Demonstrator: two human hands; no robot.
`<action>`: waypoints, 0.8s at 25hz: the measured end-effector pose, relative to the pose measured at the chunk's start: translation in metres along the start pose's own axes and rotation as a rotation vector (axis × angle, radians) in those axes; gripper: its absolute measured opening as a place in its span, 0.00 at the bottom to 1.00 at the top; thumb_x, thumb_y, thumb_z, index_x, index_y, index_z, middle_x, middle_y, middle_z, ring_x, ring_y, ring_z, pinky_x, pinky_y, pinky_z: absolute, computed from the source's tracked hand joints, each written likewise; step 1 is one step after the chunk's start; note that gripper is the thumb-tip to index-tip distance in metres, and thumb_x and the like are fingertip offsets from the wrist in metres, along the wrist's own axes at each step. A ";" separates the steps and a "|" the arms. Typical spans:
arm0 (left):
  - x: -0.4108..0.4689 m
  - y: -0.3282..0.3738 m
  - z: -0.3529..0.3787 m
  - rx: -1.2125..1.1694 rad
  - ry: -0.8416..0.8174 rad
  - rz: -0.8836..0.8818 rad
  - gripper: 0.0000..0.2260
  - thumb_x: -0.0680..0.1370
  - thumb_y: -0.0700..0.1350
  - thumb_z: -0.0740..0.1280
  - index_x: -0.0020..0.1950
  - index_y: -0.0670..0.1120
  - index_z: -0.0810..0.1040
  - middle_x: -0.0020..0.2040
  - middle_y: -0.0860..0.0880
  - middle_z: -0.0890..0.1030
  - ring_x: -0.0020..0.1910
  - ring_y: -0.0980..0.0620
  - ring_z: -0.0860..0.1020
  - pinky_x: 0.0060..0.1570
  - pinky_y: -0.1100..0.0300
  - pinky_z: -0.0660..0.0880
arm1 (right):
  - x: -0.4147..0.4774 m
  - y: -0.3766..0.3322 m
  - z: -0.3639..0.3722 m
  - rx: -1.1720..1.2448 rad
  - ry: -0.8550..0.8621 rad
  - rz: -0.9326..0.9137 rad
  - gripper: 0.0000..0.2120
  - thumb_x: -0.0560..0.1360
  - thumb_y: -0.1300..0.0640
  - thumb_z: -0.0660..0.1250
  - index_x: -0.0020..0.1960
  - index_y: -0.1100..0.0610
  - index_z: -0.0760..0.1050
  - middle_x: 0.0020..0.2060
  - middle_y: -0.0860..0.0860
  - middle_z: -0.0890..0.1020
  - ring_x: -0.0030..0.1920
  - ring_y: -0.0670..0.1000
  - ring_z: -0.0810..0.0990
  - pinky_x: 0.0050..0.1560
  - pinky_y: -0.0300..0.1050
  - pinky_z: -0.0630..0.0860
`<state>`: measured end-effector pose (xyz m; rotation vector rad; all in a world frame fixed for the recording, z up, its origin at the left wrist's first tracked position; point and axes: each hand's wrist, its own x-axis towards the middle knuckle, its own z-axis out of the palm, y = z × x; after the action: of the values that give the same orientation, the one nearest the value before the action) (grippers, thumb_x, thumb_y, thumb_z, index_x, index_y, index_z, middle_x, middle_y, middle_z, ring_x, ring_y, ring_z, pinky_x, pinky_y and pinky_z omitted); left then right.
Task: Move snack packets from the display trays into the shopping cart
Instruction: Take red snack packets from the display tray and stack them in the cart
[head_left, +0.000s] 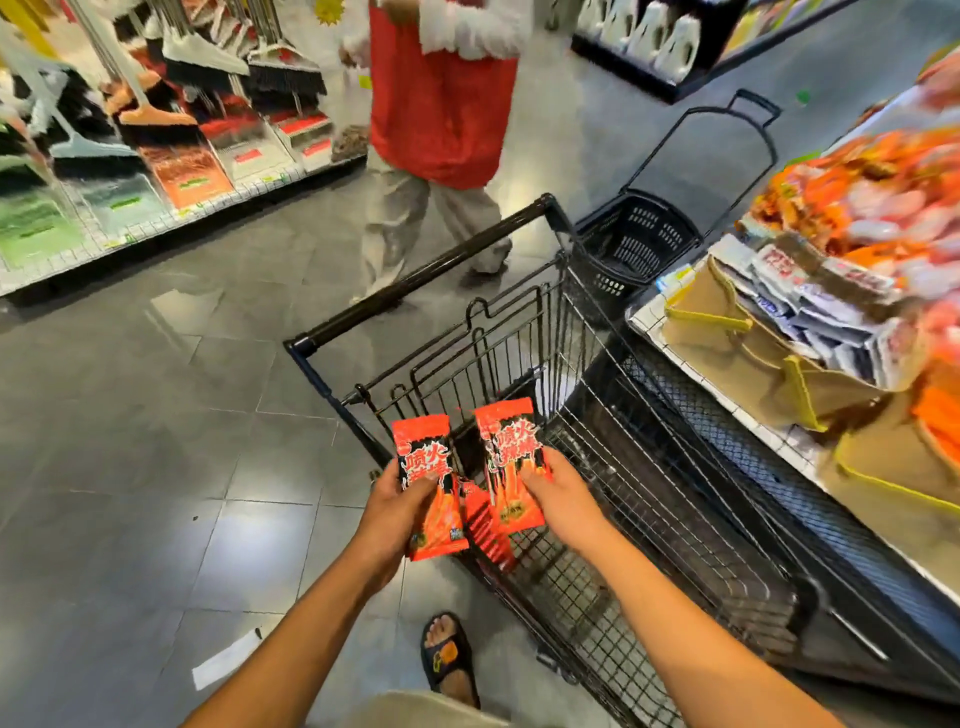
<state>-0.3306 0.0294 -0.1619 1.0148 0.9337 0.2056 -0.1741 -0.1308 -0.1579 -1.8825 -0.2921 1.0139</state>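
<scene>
left hand: on my feed the left hand grips the left packet, red, thumb across its front
right hand: the right hand pinches the right packet, same kind, upright
where: both over the near end of the shopping cart
third packet: a third packet peeks out just below them, i can't tell if it's held
display trays: the display trays sit on the right, just beside the cart
aisle: a person in a red apron beyond the cart

Head-worn view, forward and down

Shopping cart open on top; display shelf stands just beside it
</scene>
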 end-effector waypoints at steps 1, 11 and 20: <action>-0.002 -0.006 0.011 0.024 -0.027 0.005 0.12 0.82 0.43 0.69 0.64 0.54 0.77 0.53 0.46 0.87 0.48 0.42 0.86 0.51 0.45 0.82 | -0.017 0.007 -0.009 0.062 0.053 0.002 0.08 0.83 0.57 0.63 0.59 0.46 0.74 0.51 0.48 0.85 0.51 0.47 0.84 0.55 0.46 0.80; -0.105 -0.109 0.177 0.317 -0.395 -0.006 0.10 0.77 0.48 0.74 0.57 0.50 0.80 0.48 0.41 0.83 0.42 0.43 0.80 0.47 0.40 0.79 | -0.228 0.157 -0.120 0.460 0.559 -0.005 0.12 0.81 0.64 0.64 0.63 0.54 0.76 0.53 0.47 0.85 0.53 0.45 0.83 0.59 0.44 0.78; -0.284 -0.220 0.307 0.430 -0.828 -0.081 0.22 0.68 0.59 0.77 0.60 0.55 0.81 0.53 0.43 0.85 0.52 0.39 0.82 0.59 0.33 0.77 | -0.449 0.278 -0.178 0.694 0.922 -0.066 0.06 0.80 0.60 0.67 0.55 0.53 0.78 0.46 0.46 0.85 0.50 0.49 0.79 0.61 0.55 0.74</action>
<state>-0.3317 -0.4407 -0.1154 1.2981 0.2511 -0.4804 -0.3799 -0.6464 -0.1142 -1.4760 0.4831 0.0803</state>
